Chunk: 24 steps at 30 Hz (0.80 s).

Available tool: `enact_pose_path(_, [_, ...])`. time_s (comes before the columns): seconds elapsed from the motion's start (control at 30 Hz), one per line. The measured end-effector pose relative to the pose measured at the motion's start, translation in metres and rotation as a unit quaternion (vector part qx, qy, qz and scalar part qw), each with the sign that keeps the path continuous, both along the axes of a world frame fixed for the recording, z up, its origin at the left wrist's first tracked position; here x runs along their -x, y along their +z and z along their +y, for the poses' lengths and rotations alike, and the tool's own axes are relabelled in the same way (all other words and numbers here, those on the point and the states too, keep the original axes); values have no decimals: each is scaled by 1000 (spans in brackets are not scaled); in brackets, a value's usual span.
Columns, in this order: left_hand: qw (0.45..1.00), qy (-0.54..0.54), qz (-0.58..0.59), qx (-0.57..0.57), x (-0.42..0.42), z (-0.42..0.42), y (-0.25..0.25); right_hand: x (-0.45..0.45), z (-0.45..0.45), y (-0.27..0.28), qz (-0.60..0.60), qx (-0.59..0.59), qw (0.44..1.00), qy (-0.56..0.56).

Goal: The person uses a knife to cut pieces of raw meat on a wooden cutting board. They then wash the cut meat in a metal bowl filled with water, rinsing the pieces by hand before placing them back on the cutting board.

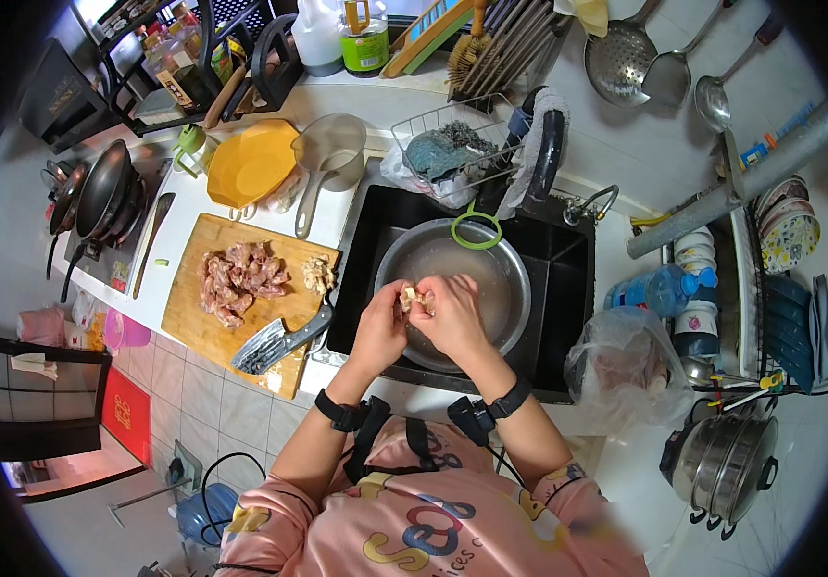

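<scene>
Above a steel basin (pixel 512 317) of cloudy water, my left hand (pixel 383 324) and my right hand (pixel 455 311) meet, fingers pinching a small pale piece of meat (pixel 412 296) between them. The fingers cover most of that piece. The basin sits in the black sink (pixel 565 288). To the left, a wooden cutting board (pixel 190 324) carries a pile of raw meat pieces (pixel 241 278) and a smaller heap of pale yellowish bits (pixel 318 274). A cleaver (pixel 280 340) with a dark handle lies across the board's right side, its handle reaching the sink edge.
A green ring (pixel 477 229) overhangs the basin's far rim beside the black faucet (pixel 549 151). Behind the board stand a yellow plastic bowl (pixel 252 164) and a clear measuring jug (pixel 338 155). A plastic bag (pixel 623 368) sits right of the sink. Pans (pixel 105 191) occupy the far-left stove.
</scene>
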<state>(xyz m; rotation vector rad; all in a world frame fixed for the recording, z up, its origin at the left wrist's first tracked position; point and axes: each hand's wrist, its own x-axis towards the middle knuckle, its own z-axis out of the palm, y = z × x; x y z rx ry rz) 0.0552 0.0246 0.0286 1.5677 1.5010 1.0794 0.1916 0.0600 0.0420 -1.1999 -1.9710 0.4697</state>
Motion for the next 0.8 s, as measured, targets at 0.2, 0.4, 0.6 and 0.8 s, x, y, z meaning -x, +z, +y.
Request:
enact_pose_path(0.2, [998, -38, -46, 12, 7, 4, 0, -1, 2, 0, 198, 332, 922, -1])
enact_pose_path(0.4, [963, -112, -210, 126, 23, 5, -13, -28, 16, -2, 358, 430, 823, 100])
enact_pose_path(0.6, [934, -125, -309, 133, 26, 4, -6, -34, 13, 7, 363, 439, 808, 148])
enact_pose_path(0.8, [936, -127, -308, 115, 29, 4, 4, -35, 6, 21, 417, 501, 730, 205])
